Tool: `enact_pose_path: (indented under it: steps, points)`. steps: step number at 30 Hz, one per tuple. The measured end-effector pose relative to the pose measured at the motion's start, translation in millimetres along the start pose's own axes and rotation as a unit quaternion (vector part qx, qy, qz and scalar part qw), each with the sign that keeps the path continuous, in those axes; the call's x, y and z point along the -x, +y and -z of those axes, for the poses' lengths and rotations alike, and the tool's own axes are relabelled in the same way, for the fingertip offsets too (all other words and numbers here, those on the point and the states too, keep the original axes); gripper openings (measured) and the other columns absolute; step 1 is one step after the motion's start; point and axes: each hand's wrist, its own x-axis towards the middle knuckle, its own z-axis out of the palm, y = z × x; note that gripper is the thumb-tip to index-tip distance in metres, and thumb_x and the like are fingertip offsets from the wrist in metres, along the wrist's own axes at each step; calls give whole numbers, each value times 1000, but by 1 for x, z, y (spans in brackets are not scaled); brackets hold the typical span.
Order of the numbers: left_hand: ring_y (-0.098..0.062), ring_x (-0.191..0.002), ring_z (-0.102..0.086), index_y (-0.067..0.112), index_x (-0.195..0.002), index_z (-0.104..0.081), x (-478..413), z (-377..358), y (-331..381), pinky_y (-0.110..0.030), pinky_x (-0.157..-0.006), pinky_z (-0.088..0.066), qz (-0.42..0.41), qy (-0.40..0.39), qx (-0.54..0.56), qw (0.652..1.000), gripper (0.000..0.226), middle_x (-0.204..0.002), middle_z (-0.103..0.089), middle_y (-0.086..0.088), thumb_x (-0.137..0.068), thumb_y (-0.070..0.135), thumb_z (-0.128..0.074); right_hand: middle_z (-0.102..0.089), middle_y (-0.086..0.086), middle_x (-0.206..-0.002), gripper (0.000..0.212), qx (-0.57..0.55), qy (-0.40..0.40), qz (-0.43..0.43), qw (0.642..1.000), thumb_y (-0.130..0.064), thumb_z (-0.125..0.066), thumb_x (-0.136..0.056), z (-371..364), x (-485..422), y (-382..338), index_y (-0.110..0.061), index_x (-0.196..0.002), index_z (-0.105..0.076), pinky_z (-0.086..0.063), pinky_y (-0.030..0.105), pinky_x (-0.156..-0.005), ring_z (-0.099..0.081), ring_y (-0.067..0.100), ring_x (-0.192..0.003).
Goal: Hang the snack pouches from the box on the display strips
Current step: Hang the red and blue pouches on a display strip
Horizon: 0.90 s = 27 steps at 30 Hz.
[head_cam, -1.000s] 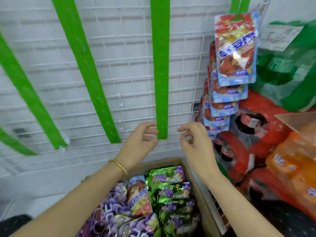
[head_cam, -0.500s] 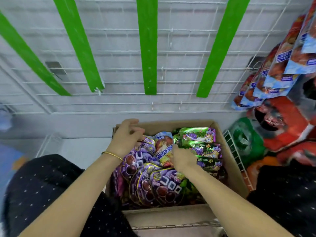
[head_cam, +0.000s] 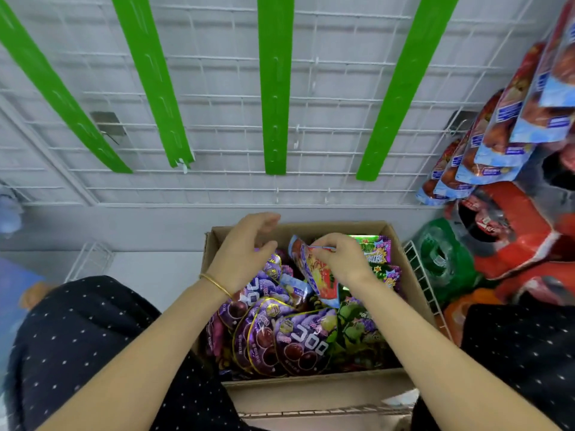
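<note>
A cardboard box (head_cam: pixel 410 269) on the floor holds several purple pouches (head_cam: pixel 298 340) and green pouches (head_cam: pixel 373 256). My right hand (head_cam: pixel 340 256) pinches the top edge of a red and blue snack pouch (head_cam: pixel 317 275), lifted partly out of the box. My left hand (head_cam: pixel 245 253) hovers over the box's left side, fingers loosely curled, holding nothing. Several green display strips hang on the white wire grid above; the middle strip (head_cam: pixel 275 88) and the strip to its right (head_cam: pixel 401 88) are bare. Red and blue pouches (head_cam: pixel 497 126) hang in a column at the far right.
Large red bags (head_cam: pixel 510 231) and a green bag (head_cam: pixel 441 259) are piled right of the box, against a low wire rack (head_cam: pixel 420 275). My knees in dark dotted fabric (head_cam: pixel 81 343) flank the box. A wire basket (head_cam: pixel 90 259) sits at the left.
My hands dropped from the strip's lower end into the box. My right hand took hold of a red and blue pouch and raised it; the left hand lifted off the pouches.
</note>
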Motion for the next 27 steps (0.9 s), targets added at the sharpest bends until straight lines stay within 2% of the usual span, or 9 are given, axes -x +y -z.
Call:
enact_pose_path:
  steps: [3, 5, 7, 10, 15, 18, 20, 24, 27]
  points:
    - [-12, -127, -37, 18, -131, -48, -12, -5, 23, -8, -102, -15, -118, -70, -131, 982, 58, -135, -48, 1, -77, 36, -57, -64, -8, -71, 4, 5, -68, 74, 995, -8, -69, -81, 48, 9, -28, -11, -82, -72, -43, 13, -64, -55, -7, -60]
    - [-15, -123, -44, 19, -129, -51, -25, -12, 47, -17, -103, -24, -122, -130, -150, 972, 61, -131, -53, 1, -74, 46, -54, -65, -12, -66, 10, -20, -92, 94, 991, -9, -71, -79, 75, 15, -46, -18, -75, -70, -45, 12, -63, -57, -6, -60]
    - [-19, -103, -58, 15, -110, -62, -38, -21, 71, -31, -91, -42, -112, -161, -108, 975, 44, -106, -65, -3, -76, 42, -59, -65, -8, -66, 17, -58, -64, 111, 990, -7, -73, -76, 98, 18, -59, -23, -73, -67, -48, 21, -65, -58, 4, -64]
    - [-7, -69, -55, 15, -75, -61, -57, -29, 106, -27, -67, -42, -98, -135, 26, 986, 10, -71, -58, -2, -77, 24, -65, -64, 0, -75, 20, -114, 10, 132, 985, -7, -69, -80, 140, 18, -64, -25, -88, -62, -49, 24, -66, -59, 9, -67]
    - [7, -52, -53, 17, -67, -55, -84, -38, 173, -11, -53, -41, -61, -42, 182, 981, 24, -67, -60, -2, -87, 4, -58, -61, 6, -90, 45, -218, 122, 178, 952, -4, -60, -86, 202, 30, -54, -26, -124, -47, -52, 20, -64, -63, 2, -76]
    - [6, -45, -50, 14, -67, -53, -100, -54, 216, -12, -47, -39, -82, -45, 211, 973, 24, -64, -58, -2, -87, 2, -56, -52, -7, -129, 59, -221, 169, 257, 926, 2, -54, -89, 224, 34, -64, -35, -131, -36, -51, 25, -90, -57, -1, -108]
    - [2, -49, -52, 14, -68, -54, -111, -61, 248, -14, -48, -41, -96, -55, 219, 970, 22, -64, -58, -4, -87, 1, -57, -45, -19, -134, 55, -158, 244, 297, 910, 1, -54, -90, 244, 30, -76, -37, -127, -43, -40, 24, -103, -44, -7, -123]
    - [0, -60, -57, 17, -75, -57, -148, -54, 328, -23, -63, -52, -155, -52, 215, 963, 14, -71, -61, 1, -87, 10, -59, -64, -6, -107, 41, -186, 352, 307, 865, -2, -52, -85, 300, 20, -104, -40, -91, -65, -46, 48, -96, -59, 16, -107]
    - [-15, -88, -55, 6, -102, -59, -181, -40, 391, -45, -91, -50, -212, 44, 223, 951, 17, -95, -59, -10, -87, 13, -59, -62, -11, -100, 42, -205, 380, 310, 847, 9, -46, -84, 336, 15, -134, -30, -91, -60, -49, 34, -90, -60, 12, -99]
